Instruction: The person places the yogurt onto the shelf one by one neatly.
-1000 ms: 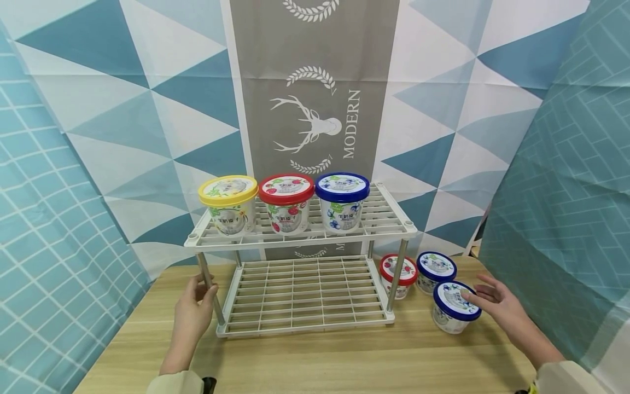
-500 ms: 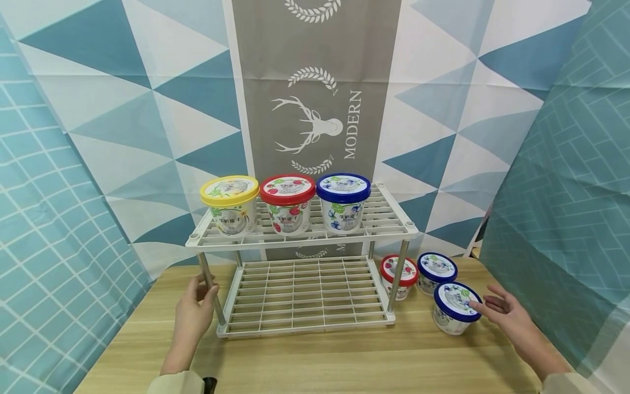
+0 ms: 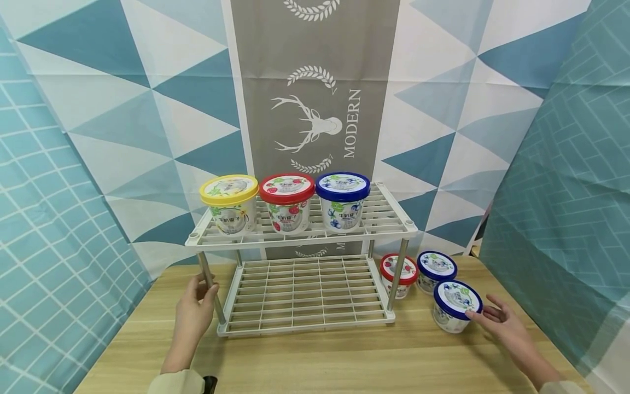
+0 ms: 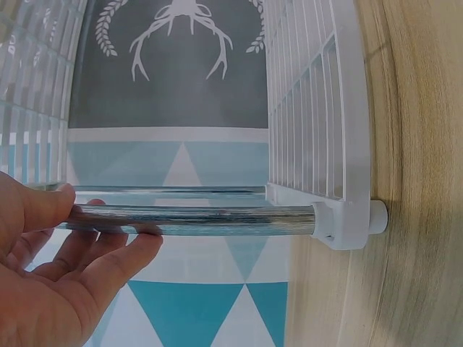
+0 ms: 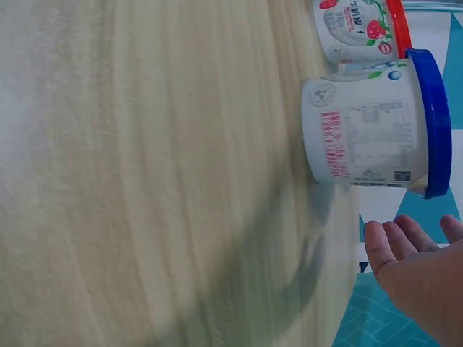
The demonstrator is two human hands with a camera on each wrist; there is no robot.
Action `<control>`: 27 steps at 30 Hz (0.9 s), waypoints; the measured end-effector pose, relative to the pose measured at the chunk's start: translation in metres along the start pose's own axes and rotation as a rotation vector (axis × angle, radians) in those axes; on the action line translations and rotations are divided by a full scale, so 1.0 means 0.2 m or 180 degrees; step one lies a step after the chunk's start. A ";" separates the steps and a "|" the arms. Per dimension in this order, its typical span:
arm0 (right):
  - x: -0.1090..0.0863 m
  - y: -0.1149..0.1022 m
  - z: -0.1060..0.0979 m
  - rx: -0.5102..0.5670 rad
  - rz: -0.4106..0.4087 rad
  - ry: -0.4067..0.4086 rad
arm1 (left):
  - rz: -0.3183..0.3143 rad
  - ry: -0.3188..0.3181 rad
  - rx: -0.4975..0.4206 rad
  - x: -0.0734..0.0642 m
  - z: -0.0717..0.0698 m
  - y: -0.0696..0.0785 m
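Note:
My left hand (image 3: 193, 314) grips the front left metal post (image 4: 217, 220) of a white two-tier rack (image 3: 305, 331), thumb on one side and fingers on the other. Beside the rack's right end stands a tub with a blue lid (image 3: 458, 301), blueberries printed on it. My right hand (image 3: 512, 334) is at this tub's right side, thumb tip right at the lid's rim. In the right wrist view, its fingers (image 5: 398, 238) stretch out relaxed, apart from the tub's wall (image 5: 369, 130).
On the upper shelf stand a yellow-lidded tub (image 3: 230, 205), a red-lidded tub (image 3: 287, 203) and a blue-lidded tub (image 3: 343, 202). Behind the near tub, a second red-lidded tub (image 3: 400, 276) and another blue-lidded one (image 3: 435, 272) stand on the wooden table (image 3: 344, 366). Patterned cloth (image 3: 315, 82) hangs behind.
My right hand has drawn back from over the near tub's lid to its right side, slightly lower and closer to me. The left hand, rack and tubs stay put.

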State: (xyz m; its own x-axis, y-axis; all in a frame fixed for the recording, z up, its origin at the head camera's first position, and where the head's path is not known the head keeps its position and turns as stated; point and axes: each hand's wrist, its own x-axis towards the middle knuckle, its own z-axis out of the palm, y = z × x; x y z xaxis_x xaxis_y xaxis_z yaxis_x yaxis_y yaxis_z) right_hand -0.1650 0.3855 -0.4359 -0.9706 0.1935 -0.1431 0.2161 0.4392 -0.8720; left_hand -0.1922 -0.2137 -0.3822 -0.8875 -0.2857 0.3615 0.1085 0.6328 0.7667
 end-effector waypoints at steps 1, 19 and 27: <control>0.02 0.03 0.00 0.0007 -0.0016 0.0016 | -0.0006 0.0000 -0.0004 0.00 0.00 0.00; 0.01 -0.03 0.15 0.0027 0.0331 0.0178 | 0.0023 -0.0005 0.0011 0.00 0.00 -0.02; 0.01 -0.03 0.21 0.0047 0.0370 0.0328 | 0.0007 -0.0008 0.0016 0.00 0.00 -0.01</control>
State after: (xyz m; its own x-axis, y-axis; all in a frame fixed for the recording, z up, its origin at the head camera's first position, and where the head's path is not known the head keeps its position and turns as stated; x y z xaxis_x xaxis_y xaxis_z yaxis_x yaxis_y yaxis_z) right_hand -0.1730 0.3464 -0.4499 -0.9230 0.3316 -0.1954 0.3241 0.3959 -0.8592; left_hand -0.1923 -0.2154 -0.3843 -0.8884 -0.2827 0.3618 0.1081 0.6370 0.7633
